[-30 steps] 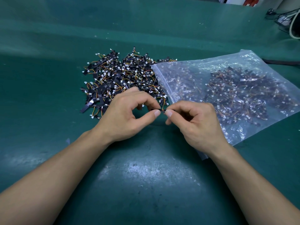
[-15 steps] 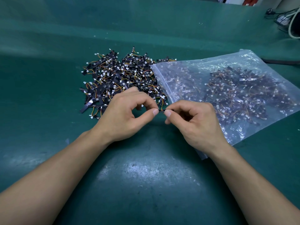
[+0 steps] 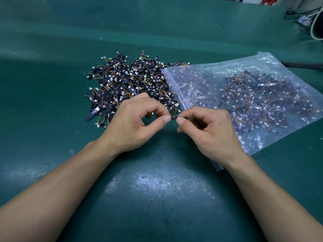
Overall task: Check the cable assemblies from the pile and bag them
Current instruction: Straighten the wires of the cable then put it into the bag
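Observation:
A pile of cable assemblies (image 3: 129,84), small black strips with orange-yellow wires and white plugs, lies on the green mat beyond my hands. To its right lies a clear zip bag (image 3: 253,98) holding many more of them, its mouth toward the pile. My left hand (image 3: 134,124) and my right hand (image 3: 208,131) meet just in front of the pile. Between thumb and forefinger of each they pinch one cable assembly (image 3: 175,118), a thin black strip held level between the fingertips. Most of that strip is hidden by my fingers.
The green mat (image 3: 157,189) covers the whole bench, with a raised fold running across the back. A black cable (image 3: 304,65) lies behind the bag at the right edge. A white hose and dark wires (image 3: 312,21) sit in the far right corner.
Both hands keep pinching the same strip at the same place; only slight finger shifts show. Pile and bag have not moved.

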`<control>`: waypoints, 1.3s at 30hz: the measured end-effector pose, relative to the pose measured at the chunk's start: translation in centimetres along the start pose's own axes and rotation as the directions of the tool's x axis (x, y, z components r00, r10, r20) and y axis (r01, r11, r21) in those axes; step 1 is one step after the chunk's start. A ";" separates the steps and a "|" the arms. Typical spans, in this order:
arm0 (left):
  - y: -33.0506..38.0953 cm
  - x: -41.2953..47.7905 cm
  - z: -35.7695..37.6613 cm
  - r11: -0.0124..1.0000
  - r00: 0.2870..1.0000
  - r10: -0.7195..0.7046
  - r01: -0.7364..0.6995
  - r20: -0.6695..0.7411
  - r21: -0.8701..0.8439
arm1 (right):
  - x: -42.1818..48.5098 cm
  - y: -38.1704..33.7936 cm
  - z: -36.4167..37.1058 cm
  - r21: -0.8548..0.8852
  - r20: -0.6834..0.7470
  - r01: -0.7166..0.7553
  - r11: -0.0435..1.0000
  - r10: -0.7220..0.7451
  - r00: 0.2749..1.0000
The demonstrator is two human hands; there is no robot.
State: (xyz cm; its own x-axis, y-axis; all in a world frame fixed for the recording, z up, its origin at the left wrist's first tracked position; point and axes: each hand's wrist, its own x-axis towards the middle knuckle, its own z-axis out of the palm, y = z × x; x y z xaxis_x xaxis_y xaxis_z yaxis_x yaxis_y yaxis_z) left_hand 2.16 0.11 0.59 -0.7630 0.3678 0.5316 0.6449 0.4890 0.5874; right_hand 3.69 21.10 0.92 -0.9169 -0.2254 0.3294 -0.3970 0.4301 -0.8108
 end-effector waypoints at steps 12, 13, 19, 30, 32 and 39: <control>0.1 0.0 -0.1 1.000 1.000 -0.005 0.005 -0.006 -0.002 | -0.1 -0.1 0.0 0.013 -0.003 -0.009 1.000 0.009 1.000; 0.2 0.0 -0.1 1.000 1.000 -0.005 0.005 -0.005 0.000 | -0.1 -0.1 0.0 0.014 -0.008 -0.020 1.000 0.020 1.000; 0.2 0.0 -0.1 1.000 1.000 -0.011 0.011 0.003 -0.011 | -0.1 0.0 0.1 0.019 0.012 0.001 1.000 -0.002 1.000; 0.1 0.0 -0.1 1.000 1.000 -0.013 0.014 0.021 -0.008 | -0.1 0.0 0.0 0.014 0.007 -0.009 1.000 0.009 1.000; 0.1 0.0 -0.1 1.000 1.000 -0.011 0.011 0.019 0.000 | -0.1 -0.1 0.0 0.017 -0.003 -0.028 0.999 0.028 1.000; 0.1 0.0 -0.1 1.000 1.000 -0.010 0.010 0.025 -0.015 | -0.1 -0.1 -0.1 -0.013 0.019 -0.004 1.000 0.004 1.000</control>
State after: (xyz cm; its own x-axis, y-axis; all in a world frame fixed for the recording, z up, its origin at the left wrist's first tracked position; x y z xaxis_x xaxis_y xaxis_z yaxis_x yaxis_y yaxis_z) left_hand 2.20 0.10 0.67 -0.7702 0.3825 0.5104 0.6376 0.4812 0.6016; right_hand 3.80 21.16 0.99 -0.9174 -0.2404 0.3170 -0.3943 0.4419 -0.8058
